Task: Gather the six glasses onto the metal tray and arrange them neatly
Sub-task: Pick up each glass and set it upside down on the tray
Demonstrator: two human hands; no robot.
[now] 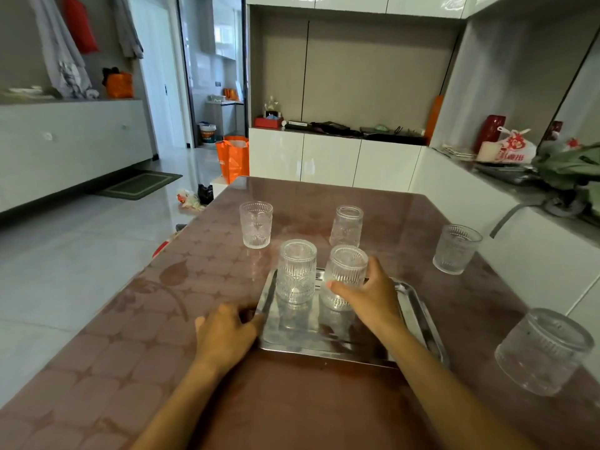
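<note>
Metal tray holds two glasses, right hand clamped on the second glass, left hand flat steadying; four remain on the desk.

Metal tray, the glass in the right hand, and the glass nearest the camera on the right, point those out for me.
Metal tray [422,315]: head view, bare right rim.
Glass in the right hand [345,271]: head view, ribbed side wall.
Nearest glass [542,352]: head view, side wall.

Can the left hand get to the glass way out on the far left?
Probably yes. The left hand rests at the tray edge, and only bare table lies between it and that glass.
</note>
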